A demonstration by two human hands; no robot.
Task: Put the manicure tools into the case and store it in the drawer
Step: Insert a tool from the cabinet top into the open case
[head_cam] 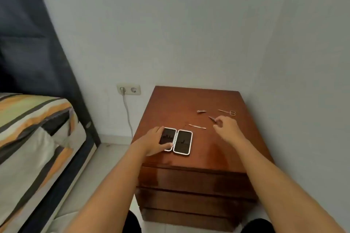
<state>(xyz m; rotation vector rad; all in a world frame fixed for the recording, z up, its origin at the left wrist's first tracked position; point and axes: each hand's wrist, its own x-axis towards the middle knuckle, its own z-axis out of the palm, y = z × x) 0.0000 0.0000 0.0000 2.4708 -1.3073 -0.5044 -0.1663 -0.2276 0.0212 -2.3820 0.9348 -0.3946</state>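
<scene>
Case open flat, dark-lined; left hand flat on it; right hand pinching tweezers.

Home bedroom. Brown wooden nightstand with stacked drawer fronts; bed with striped orange-grey-green bedding; dark blue upholstered headboard; white double wall socket, cable plugged; plain pale walls.

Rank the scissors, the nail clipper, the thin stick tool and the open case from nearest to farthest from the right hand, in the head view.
From the right hand:
1. Thin stick tool, just to its left.
2. Scissors, beyond it, near the back right.
3. Nail clipper, beyond and left.
4. Open case, far left, under the left hand.
</scene>
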